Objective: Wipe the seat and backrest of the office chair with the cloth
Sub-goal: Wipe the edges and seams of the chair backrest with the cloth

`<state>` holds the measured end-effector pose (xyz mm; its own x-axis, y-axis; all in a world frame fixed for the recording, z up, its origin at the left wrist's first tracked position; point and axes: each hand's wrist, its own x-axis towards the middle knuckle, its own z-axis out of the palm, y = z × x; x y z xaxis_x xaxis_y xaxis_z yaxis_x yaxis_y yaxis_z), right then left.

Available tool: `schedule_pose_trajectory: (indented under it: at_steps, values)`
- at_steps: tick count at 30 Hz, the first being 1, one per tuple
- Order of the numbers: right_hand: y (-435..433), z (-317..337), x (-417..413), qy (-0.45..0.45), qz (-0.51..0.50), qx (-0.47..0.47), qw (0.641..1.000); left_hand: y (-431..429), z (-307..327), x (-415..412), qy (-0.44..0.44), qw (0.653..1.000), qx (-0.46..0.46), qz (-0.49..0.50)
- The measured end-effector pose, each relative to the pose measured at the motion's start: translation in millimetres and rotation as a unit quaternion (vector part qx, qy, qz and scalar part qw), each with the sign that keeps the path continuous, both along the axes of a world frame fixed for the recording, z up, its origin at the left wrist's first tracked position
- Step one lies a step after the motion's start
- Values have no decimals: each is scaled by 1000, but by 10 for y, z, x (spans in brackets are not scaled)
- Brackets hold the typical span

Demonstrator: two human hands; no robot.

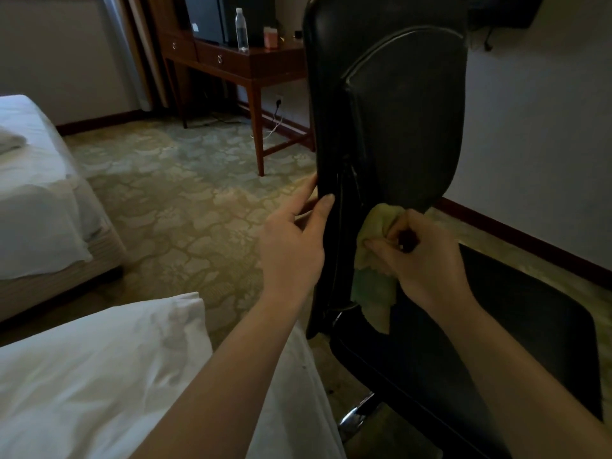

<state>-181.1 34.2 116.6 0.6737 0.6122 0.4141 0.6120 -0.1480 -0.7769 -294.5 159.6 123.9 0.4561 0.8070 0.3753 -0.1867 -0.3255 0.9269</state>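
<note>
Looking down past my forearms, I see the black office chair turned side-on to me, its backrest rising tall in the middle of the view and its seat spreading low to the right. My left hand grips the near edge of the backrest, fingers curled onto that edge and the thumb behind it. My right hand is closed on the yellow-green cloth, bunched in the fist, pressing it where the bottom of the backrest meets the back of the seat; a loose corner of the cloth hangs down over the seat's rear edge. The two hands are near each other but not touching, with the backrest's edge between them. A white pillow lies at the lower left, and a bed stands along the left side. Beyond, a wooden desk stands by the far wall, with a clear plastic bottle upright near its front edge and a small pink box just to its right. Patterned carpet covers the floor.
</note>
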Motion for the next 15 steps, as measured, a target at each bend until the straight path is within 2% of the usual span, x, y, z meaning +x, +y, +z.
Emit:
schedule_pose_trajectory:
  at_steps: [3, 7, 15]
  values:
    - [98, 270, -30, -27, -3, 62, 998, -8, 10, 2, 2, 1000, -3, 0]
    - [276, 525, -31, -57, -2, 76, 995, -6, 0, 5, -2, 1000, -1, 8]
    - [190, 248, -20, 0, -6, 54, 998, 16, 5, -1, 10, 1000, 20, 11]
